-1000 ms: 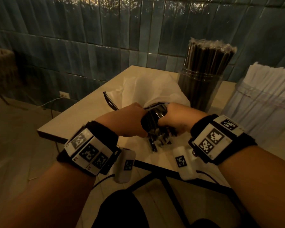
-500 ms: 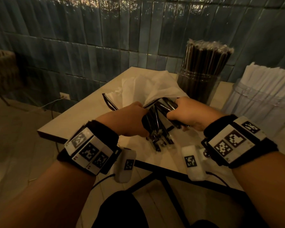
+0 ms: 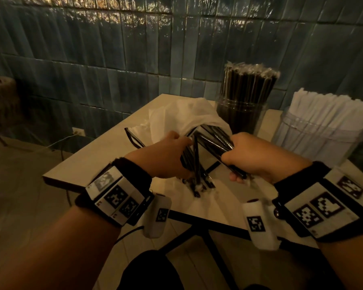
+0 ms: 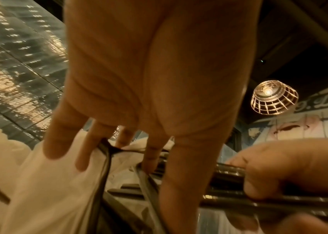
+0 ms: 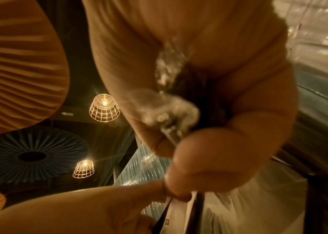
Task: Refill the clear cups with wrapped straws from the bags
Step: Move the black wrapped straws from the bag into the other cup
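Right hand point(image 3: 254, 155) fisted round slim glossy black wrapped straws point(image 3: 213, 141), left hand point(image 3: 161, 158) fingers spread against crinkled white bag point(image 3: 176, 116).

both my forearms reach forward from the bottom edge, hands close together. my left hand point(image 3: 164, 158) is palm down, fingers point(image 4: 62, 142) spread and mostly straight, pointing down (the wrist view shows this best). my right hand point(image 3: 258, 158) is a fist, knuckles up, fingers point(image 4: 259, 188) curled round a bundle of black straws point(image 3: 214, 141).
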A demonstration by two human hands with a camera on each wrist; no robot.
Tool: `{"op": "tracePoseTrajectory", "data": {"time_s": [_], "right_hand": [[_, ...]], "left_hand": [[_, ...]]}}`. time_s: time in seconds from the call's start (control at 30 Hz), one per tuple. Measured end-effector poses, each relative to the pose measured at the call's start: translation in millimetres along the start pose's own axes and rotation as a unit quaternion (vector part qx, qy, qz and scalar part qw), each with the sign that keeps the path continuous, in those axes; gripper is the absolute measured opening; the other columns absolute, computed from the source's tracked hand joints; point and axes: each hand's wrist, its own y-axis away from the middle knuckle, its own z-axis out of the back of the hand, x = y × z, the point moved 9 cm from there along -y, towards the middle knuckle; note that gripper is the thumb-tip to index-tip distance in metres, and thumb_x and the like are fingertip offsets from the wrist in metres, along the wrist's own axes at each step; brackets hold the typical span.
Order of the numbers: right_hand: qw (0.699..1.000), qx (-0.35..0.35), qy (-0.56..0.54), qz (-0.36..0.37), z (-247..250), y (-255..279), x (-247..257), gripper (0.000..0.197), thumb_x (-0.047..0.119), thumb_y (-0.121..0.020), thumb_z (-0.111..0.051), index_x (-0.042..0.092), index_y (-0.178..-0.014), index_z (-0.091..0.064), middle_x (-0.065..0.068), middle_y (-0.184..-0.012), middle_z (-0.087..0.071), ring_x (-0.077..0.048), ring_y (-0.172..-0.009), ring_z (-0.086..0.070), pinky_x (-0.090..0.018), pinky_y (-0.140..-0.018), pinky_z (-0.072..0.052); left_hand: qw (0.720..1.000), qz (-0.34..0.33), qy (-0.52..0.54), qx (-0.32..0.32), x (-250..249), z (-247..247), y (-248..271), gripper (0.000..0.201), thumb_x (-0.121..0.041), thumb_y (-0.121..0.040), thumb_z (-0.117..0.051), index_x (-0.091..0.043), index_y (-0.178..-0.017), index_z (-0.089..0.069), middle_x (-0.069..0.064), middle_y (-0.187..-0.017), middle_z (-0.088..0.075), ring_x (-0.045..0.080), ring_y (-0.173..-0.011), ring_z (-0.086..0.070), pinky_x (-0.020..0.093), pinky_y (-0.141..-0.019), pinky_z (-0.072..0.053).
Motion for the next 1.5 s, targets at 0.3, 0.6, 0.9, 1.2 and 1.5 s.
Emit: {"op": "tracePoseTrajectory", "data": {"time_s": [0.3,0.6,0.9,1.2,1.5], "right_hand": [[1.0,0.015,-0.004,-0.025,-7,4,-9,0.004,0.004,-0.087,-0.05,0.002,-0.091,-0.05,-0.024,-0.075,-0.061,-0.039,-0.071,-0.068,-0.035,-0.053,-0.051],[0.998,0.049,-0.035,-0.033,-9,10,-10,0.008,0.003,-0.087,-0.049,0.008,-0.093,-0.049,-0.021,-0.082,-0.058,-0.023,-0.052,-0.062,-0.029,-0.046,-0.047],[0.998,0.045,0.032,-0.018,20,35,-8,0.01,0.003,-0.084,-0.051,0.003,-0.094,-0.053,-0.016,-0.064,-0.057,-0.018,-0.039,-0.056,-0.021,-0.038,-0.04],[0.994,0.03,0.096,-0.029,36,49,-6,0.009,0.004,-0.084,-0.05,0.003,-0.09,-0.057,-0.015,-0.068,-0.055,-0.019,-0.039,-0.056,-0.021,-0.038,-0.04],[0.997,-0.012,0.04,0.059,54,63,21,0.009,0.004,-0.082,-0.059,0.01,-0.087,-0.062,-0.013,-0.065,-0.067,-0.018,-0.046,-0.062,-0.024,-0.043,-0.048]], "left_hand": [[0.969,-0.049,-0.243,-0.021,-37,-15,9,0.073,-0.049,-0.066,-0.076,-0.055,-0.127,-0.036,-0.002,-0.134,-0.009,0.034,-0.123,-0.013,0.068,-0.102,-0.023],[0.986,-0.019,-0.166,-0.013,-29,-9,-10,0.039,-0.044,-0.077,-0.067,-0.03,-0.112,-0.058,0.004,-0.123,-0.031,0.025,-0.101,-0.039,0.043,-0.087,-0.047],[0.985,-0.024,-0.169,0.014,-33,-9,-17,0.04,-0.039,-0.085,-0.063,-0.013,-0.115,-0.062,0.006,-0.122,-0.042,0.023,-0.093,-0.056,0.033,-0.085,-0.051],[0.984,-0.053,-0.069,-0.157,-66,32,-2,0.049,-0.049,-0.063,-0.073,-0.03,-0.101,-0.048,-0.001,-0.117,-0.039,0.016,-0.094,-0.044,0.042,-0.081,-0.05],[0.969,-0.227,0.043,-0.084,-141,8,-16,0.09,-0.026,-0.07,-0.081,-0.023,-0.142,-0.029,0.003,-0.122,-0.06,0.02,-0.108,-0.058,0.037,-0.092,-0.047]]}}
